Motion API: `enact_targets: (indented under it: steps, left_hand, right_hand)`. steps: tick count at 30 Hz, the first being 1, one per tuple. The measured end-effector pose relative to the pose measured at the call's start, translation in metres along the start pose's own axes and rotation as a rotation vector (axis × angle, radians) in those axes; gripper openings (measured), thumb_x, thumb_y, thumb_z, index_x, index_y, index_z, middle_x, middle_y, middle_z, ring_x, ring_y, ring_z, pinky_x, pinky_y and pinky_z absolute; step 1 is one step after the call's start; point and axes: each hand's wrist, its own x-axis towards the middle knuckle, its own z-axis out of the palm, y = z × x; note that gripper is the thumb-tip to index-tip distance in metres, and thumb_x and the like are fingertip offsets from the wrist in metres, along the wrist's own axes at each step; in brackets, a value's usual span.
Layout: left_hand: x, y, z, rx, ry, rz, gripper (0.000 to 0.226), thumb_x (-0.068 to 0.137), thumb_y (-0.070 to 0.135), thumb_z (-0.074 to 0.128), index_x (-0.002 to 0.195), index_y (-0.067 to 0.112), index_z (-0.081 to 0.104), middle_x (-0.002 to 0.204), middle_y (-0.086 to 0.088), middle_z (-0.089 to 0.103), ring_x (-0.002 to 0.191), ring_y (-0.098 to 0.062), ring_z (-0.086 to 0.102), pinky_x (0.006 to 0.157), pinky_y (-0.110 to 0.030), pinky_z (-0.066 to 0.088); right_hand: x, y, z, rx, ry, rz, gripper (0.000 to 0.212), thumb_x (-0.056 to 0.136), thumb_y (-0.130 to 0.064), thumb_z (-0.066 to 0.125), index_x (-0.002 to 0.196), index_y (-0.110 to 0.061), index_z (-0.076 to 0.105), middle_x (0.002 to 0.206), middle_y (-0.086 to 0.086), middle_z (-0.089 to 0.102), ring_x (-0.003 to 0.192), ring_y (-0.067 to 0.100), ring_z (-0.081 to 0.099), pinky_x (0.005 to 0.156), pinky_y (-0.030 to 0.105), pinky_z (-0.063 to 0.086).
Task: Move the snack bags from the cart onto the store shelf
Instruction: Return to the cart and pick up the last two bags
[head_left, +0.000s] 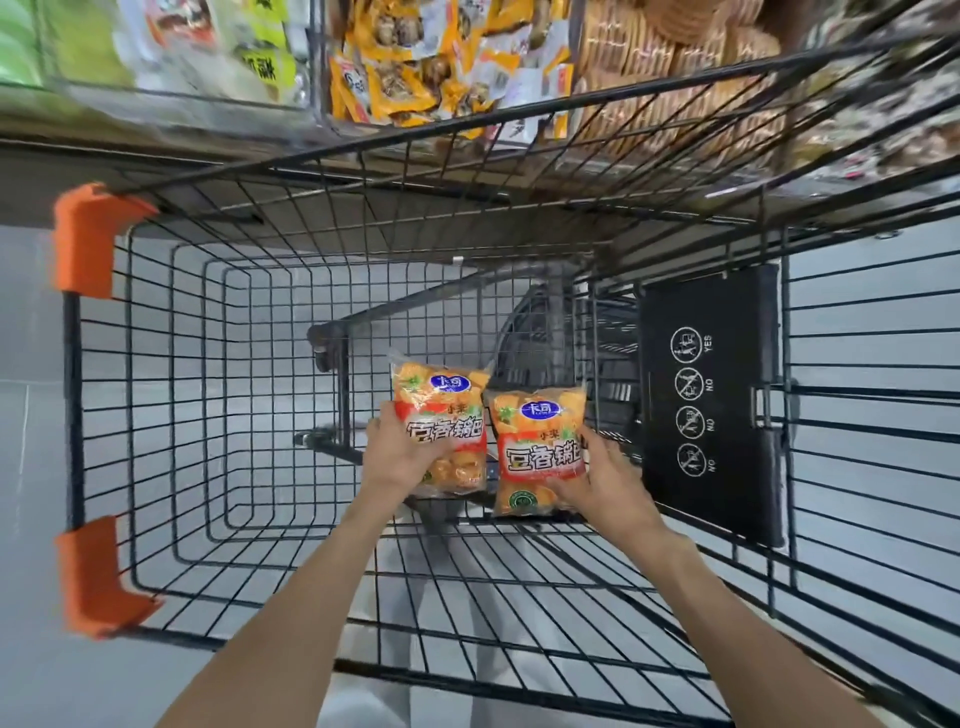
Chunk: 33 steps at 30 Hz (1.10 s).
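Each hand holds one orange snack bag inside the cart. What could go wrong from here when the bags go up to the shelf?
1. The left hand and right hand each grip only the lower part of a snack bag, so a bag may slip.
2. The raised wire flap of the cart crosses the path to the shelf bins; a bag could catch on it.
3. The bins look full, so the bags may not sit securely.

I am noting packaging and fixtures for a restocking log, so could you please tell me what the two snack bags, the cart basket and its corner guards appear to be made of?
Left snack bag and right snack bag: glossy printed plastic film, judging by sheen and crinkles. Cart basket: black-coated metal wire, probably steel, in a thin grid. Corner guards: matte orange moulded plastic, apparently.
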Motion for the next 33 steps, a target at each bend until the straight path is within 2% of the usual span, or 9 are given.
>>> enact_targets:
  steps: [3,7,11,18,22,25,27,30,33]
  left_hand:
    - [-0.017,0.017,-0.019,-0.092,-0.001,0.085,0.083,0.07,0.041,0.095,0.132,0.022,0.044,0.119,0.006,0.067,0.109,-0.015,0.065,0.09,-0.03,0.054]
    - [-0.023,0.019,-0.042,-0.209,-0.03,0.099,0.105,0.054,0.06,0.096,0.136,0.024,0.041,0.116,0.011,0.069,0.109,-0.013,0.068,0.102,-0.041,0.054]
    - [-0.024,0.015,-0.052,-0.222,-0.065,0.095,0.098,0.063,0.043,0.096,0.14,0.022,0.039,0.115,0.015,0.067,0.105,-0.003,0.066,0.102,-0.039,0.053]
    - [-0.025,0.002,-0.058,-0.279,-0.107,0.089,0.105,0.063,0.039,0.093,0.147,0.019,0.034,0.118,0.008,0.066,0.108,-0.006,0.065,0.102,-0.038,0.053]
    - [-0.026,-0.002,-0.063,-0.286,-0.139,0.092,0.115,0.054,0.05,0.092,0.15,0.02,0.035,0.125,0.003,0.068,0.113,-0.012,0.068,0.1,-0.037,0.055]
    - [-0.027,-0.005,-0.065,-0.289,-0.164,0.081,0.112,0.058,0.047,0.092,0.151,0.022,0.034,0.126,0.004,0.067,0.114,-0.009,0.066,0.093,-0.028,0.054]
    - [-0.026,-0.006,-0.066,-0.294,-0.155,0.076,0.113,0.06,0.046,0.092,0.153,0.022,0.033,0.125,0.007,0.067,0.113,-0.008,0.066,0.1,-0.035,0.054]
    - [-0.026,-0.009,-0.07,-0.311,-0.145,0.069,0.114,0.06,0.045,0.092,0.154,0.021,0.033,0.125,0.007,0.068,0.115,-0.009,0.066,0.106,-0.04,0.053]
    - [-0.031,-0.009,-0.078,-0.32,-0.134,0.064,0.114,0.061,0.048,0.094,0.155,0.023,0.034,0.129,0.005,0.068,0.119,-0.014,0.067,0.108,-0.046,0.053]
  right_hand:
    - [0.0,-0.004,0.003,0.057,0.003,0.05,0.097,0.086,-0.05,0.082,0.163,-0.029,0.028,0.153,0.005,0.047,0.146,0.028,0.045,0.122,0.055,0.036]
    - [0.011,-0.004,0.015,0.179,-0.005,0.133,0.099,0.079,-0.054,0.085,0.158,-0.025,0.033,0.145,0.006,0.053,0.138,0.03,0.052,0.118,0.061,0.042]
    - [0.044,0.02,0.044,0.335,0.007,0.16,0.124,0.052,-0.086,0.075,0.153,-0.032,0.03,0.143,0.001,0.061,0.133,0.03,0.059,0.111,0.063,0.048]
    - [0.043,-0.015,0.037,0.357,0.003,0.24,0.097,0.071,-0.039,0.096,0.146,-0.013,0.041,0.139,0.01,0.047,0.128,0.022,0.047,0.121,0.051,0.039]
    - [0.048,-0.011,0.041,0.353,-0.027,0.194,0.093,0.074,-0.038,0.095,0.144,-0.013,0.04,0.125,0.005,0.04,0.119,0.016,0.034,0.117,0.044,0.037]
    - [0.047,-0.01,0.041,0.421,-0.075,0.169,0.089,0.074,-0.04,0.095,0.137,-0.02,0.035,0.127,0.003,0.043,0.12,0.018,0.047,0.115,0.046,0.045]
    - [0.046,-0.006,0.041,0.503,-0.103,0.147,0.08,0.077,-0.033,0.094,0.13,-0.022,0.035,0.129,0.005,0.058,0.109,0.019,0.066,0.093,0.04,0.063]
    - [0.043,-0.004,0.04,0.552,-0.081,0.118,0.071,0.083,-0.025,0.089,0.13,-0.019,0.036,0.119,0.004,0.068,0.097,0.016,0.073,0.062,0.022,0.061]
    - [0.04,-0.007,0.036,0.571,-0.072,0.098,0.081,0.073,-0.044,0.094,0.129,-0.026,0.038,0.119,0.003,0.072,0.103,0.025,0.076,0.088,0.048,0.065]
